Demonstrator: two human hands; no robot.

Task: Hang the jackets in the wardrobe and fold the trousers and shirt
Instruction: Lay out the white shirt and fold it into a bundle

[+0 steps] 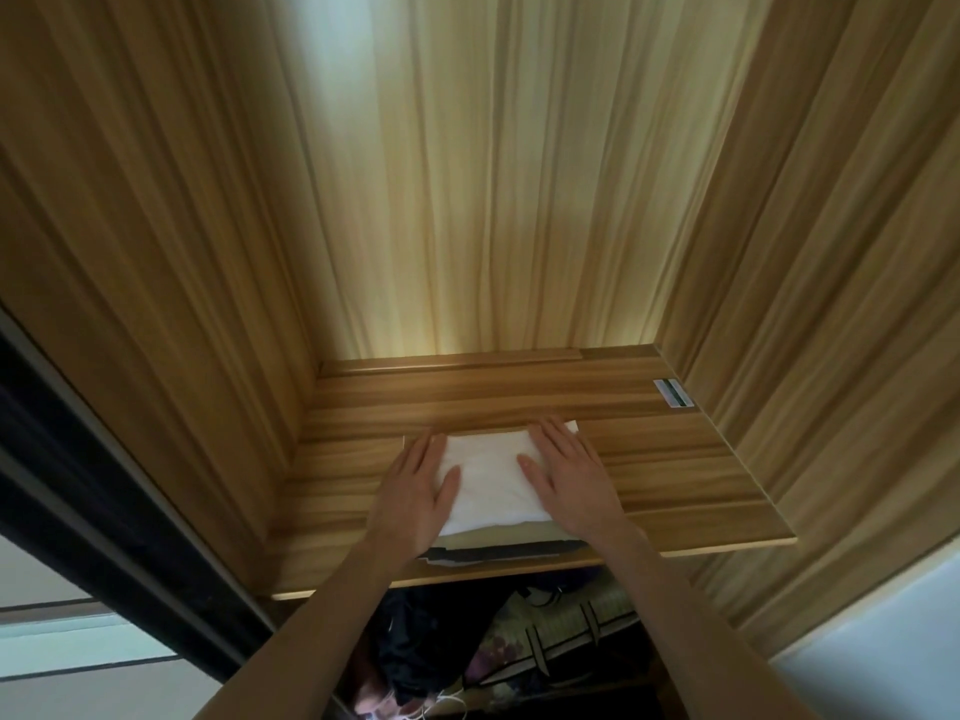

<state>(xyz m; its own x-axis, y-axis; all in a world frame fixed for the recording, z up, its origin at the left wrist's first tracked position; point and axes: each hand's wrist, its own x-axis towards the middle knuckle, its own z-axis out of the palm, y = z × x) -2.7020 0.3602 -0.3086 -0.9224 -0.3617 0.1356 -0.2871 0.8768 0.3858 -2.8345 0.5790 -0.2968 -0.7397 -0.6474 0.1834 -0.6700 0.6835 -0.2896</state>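
A folded white shirt (pixel 491 478) lies on top of a small stack on the wooden wardrobe shelf (pixel 675 475). Beneath it show the edges of a beige folded garment (pixel 498 538) and a dark one (pixel 493 554). My left hand (pixel 415 491) presses flat on the shirt's left side with straight fingers. My right hand (pixel 566 472) lies flat on its right side in the same way. Both forearms reach up from the bottom of the view. Below the shelf hang dark and patterned jackets (pixel 467 652), partly hidden by my arms.
Wooden walls enclose the shelf at the left (pixel 156 252), back (pixel 493 174) and right (pixel 831 252). A small label (pixel 674 393) is stuck at the shelf's back right. A dark sliding door frame (pixel 104 485) runs along the left.
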